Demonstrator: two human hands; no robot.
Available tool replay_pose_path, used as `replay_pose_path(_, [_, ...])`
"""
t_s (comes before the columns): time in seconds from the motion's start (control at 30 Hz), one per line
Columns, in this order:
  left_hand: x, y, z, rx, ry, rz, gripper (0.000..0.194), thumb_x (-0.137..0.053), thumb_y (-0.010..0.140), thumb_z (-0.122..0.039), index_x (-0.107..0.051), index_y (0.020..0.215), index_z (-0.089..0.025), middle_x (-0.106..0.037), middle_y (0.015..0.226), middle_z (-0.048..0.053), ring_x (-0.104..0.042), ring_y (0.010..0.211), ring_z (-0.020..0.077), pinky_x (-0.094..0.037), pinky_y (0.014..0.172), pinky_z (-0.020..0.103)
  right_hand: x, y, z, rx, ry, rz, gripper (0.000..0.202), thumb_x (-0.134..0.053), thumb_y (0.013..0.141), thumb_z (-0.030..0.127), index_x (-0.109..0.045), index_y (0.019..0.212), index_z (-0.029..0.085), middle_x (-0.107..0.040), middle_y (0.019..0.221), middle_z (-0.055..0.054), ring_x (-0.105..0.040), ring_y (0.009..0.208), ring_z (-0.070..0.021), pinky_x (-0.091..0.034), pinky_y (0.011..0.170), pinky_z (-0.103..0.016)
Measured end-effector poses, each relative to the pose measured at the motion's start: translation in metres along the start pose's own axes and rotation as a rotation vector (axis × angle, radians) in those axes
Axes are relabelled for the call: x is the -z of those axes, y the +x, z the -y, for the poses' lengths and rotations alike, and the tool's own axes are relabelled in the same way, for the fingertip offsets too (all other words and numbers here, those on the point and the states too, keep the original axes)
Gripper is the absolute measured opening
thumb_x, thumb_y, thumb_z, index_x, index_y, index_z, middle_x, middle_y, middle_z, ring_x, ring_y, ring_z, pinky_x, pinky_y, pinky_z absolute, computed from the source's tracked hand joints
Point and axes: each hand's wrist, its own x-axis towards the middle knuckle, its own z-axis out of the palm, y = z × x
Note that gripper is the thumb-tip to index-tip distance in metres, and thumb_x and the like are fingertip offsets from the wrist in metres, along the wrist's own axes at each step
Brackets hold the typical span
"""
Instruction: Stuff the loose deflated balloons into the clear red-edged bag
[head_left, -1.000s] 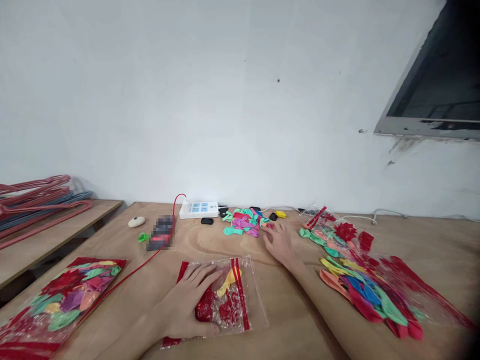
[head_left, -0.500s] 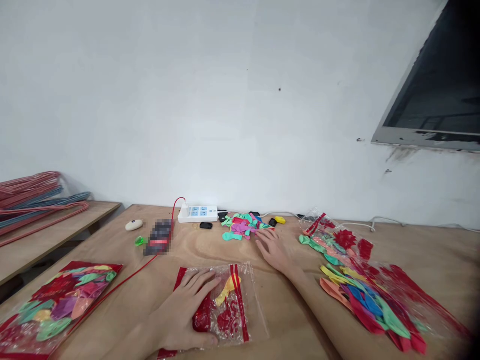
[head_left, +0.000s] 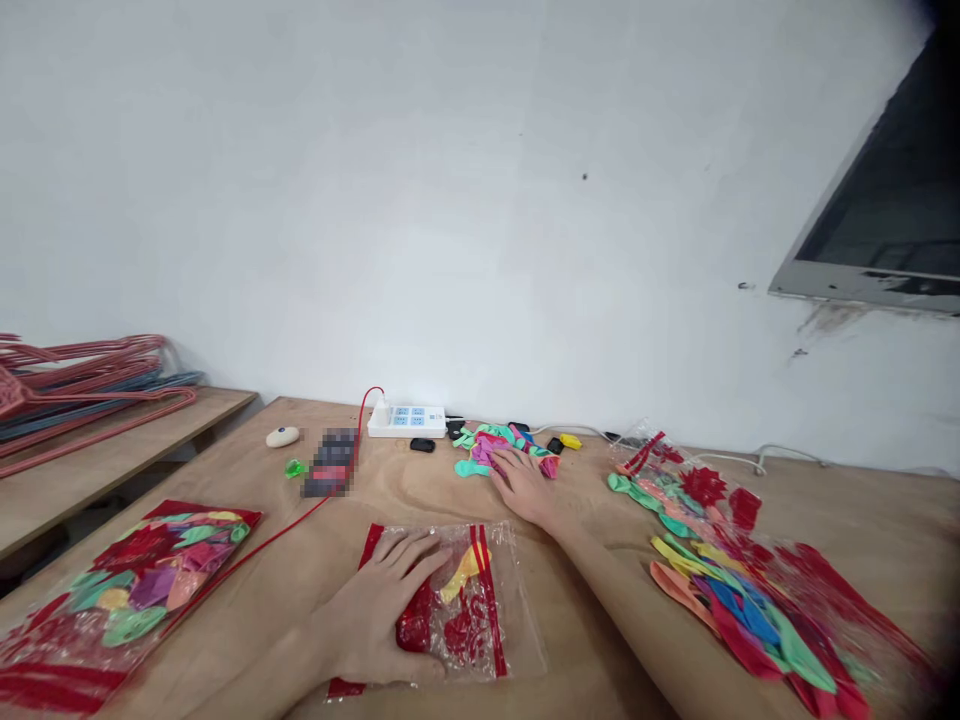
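My left hand [head_left: 397,610] lies spread on a clear plastic bag [head_left: 523,620] with red printing, near the table's front edge. Inside that bag a yellow balloon [head_left: 465,573] shows. My right hand [head_left: 527,487] reaches to the back of the table, its fingers on a loose pile of uninflated balloons [head_left: 484,443] in green, pink and purple. Its fingers look stretched out over the pile; their tips are partly lost among the balloons. Nothing is visibly lifted by either hand.
Filled balloon bag [head_left: 142,570] at left; at right, more balloons [head_left: 739,605] by a clear red-printed bag [head_left: 840,590]. A white power strip [head_left: 406,421] with red cable [head_left: 289,527], a pixelated device [head_left: 330,462] and a white oval object [head_left: 283,437] lie behind. Hangers [head_left: 97,400] fill the side table.
The whole view has shifted slightly. My right hand has moved a little left, further over the balloon pile. My left hand stays spread on the bag.
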Motion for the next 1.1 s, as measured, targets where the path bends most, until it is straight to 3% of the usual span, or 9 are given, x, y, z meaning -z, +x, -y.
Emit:
replay_pose_path(0.2, [0.001, -0.001, 0.0, -0.017, -0.017, -0.008, 0.119, -0.084, 0.071, -0.078, -0.029, 0.168, -0.036, -0.037, 0.17, 0.011, -0.036, 0.153, 0.0465, -0.026, 0.128, 0.07, -0.01, 0.006, 0.006, -0.058, 0.0, 0.028, 0.042, -0.045, 0.11, 0.049, -0.066, 0.144, 0.034, -0.064, 0.147, -0.006, -0.051, 0.138, -0.0352, -0.036, 0.117, -0.061])
replay_pose_path(0.33, [0.004, 0.0, -0.001, -0.002, -0.024, 0.014, 0.114, -0.083, 0.074, -0.076, -0.031, 0.167, -0.037, -0.037, 0.17, 0.01, -0.034, 0.154, 0.0465, -0.024, 0.129, 0.07, -0.01, 0.008, 0.005, -0.072, 0.039, -0.005, 0.041, -0.043, 0.11, 0.046, -0.077, 0.126, 0.03, -0.07, 0.139, -0.006, -0.051, 0.138, -0.0358, -0.033, 0.117, -0.064])
replay_pose_path(0.43, [0.007, 0.0, -0.003, 0.023, -0.021, 0.04, 0.115, -0.083, 0.073, -0.076, -0.031, 0.167, -0.037, -0.036, 0.171, 0.01, -0.032, 0.155, 0.0474, -0.021, 0.129, 0.072, -0.003, 0.007, -0.001, -0.082, 0.093, -0.066, 0.043, -0.04, 0.111, 0.046, -0.076, 0.127, 0.028, -0.071, 0.137, -0.007, -0.054, 0.135, -0.0331, -0.036, 0.118, -0.061])
replay_pose_path(0.57, [0.007, 0.0, -0.004, 0.02, -0.029, 0.032, 0.114, -0.083, 0.073, -0.077, -0.031, 0.167, -0.039, -0.039, 0.17, 0.009, -0.037, 0.153, 0.0477, -0.03, 0.127, 0.07, 0.017, -0.001, -0.006, -0.071, 0.174, -0.15, 0.046, -0.036, 0.112, 0.046, -0.072, 0.133, 0.025, -0.07, 0.138, -0.008, -0.058, 0.134, -0.029, -0.044, 0.118, -0.055])
replay_pose_path(0.67, [0.006, -0.001, -0.002, 0.015, -0.022, 0.024, 0.113, -0.083, 0.073, -0.077, -0.032, 0.167, -0.039, -0.04, 0.169, 0.008, -0.039, 0.152, 0.0469, -0.031, 0.127, 0.068, 0.038, -0.022, -0.001, -0.07, 0.273, -0.181, 0.047, -0.037, 0.112, 0.048, -0.07, 0.136, 0.026, -0.068, 0.14, -0.009, -0.06, 0.135, -0.0274, -0.047, 0.119, -0.053])
replay_pose_path(0.8, [0.002, -0.003, 0.004, 0.002, -0.019, 0.027, 0.114, -0.085, 0.073, -0.074, -0.03, 0.167, -0.038, -0.036, 0.171, 0.009, -0.034, 0.154, 0.0468, -0.027, 0.128, 0.07, 0.07, -0.072, 0.019, -0.038, 0.427, -0.137, 0.041, -0.046, 0.11, 0.049, -0.068, 0.14, 0.031, -0.066, 0.145, -0.007, -0.059, 0.138, -0.0279, -0.046, 0.122, -0.056])
replay_pose_path(0.93, [0.0, -0.002, 0.005, 0.015, -0.021, 0.038, 0.117, -0.084, 0.074, -0.075, -0.026, 0.168, -0.039, -0.031, 0.173, 0.009, -0.032, 0.155, 0.0457, -0.029, 0.127, 0.068, 0.097, -0.119, 0.047, 0.044, 0.431, -0.003, 0.038, -0.053, 0.109, 0.044, -0.065, 0.144, 0.038, -0.064, 0.148, -0.005, -0.06, 0.138, -0.0275, -0.051, 0.119, -0.056])
replay_pose_path(1.1, [0.002, 0.0, 0.001, -0.011, -0.008, 0.03, 0.114, -0.084, 0.077, -0.072, -0.025, 0.169, -0.039, -0.034, 0.172, 0.008, -0.033, 0.155, 0.0442, -0.027, 0.128, 0.066, 0.107, -0.137, 0.067, 0.155, 0.433, 0.197, 0.04, -0.053, 0.108, 0.037, -0.062, 0.148, 0.042, -0.065, 0.145, -0.005, -0.061, 0.137, -0.0257, -0.056, 0.115, -0.05])
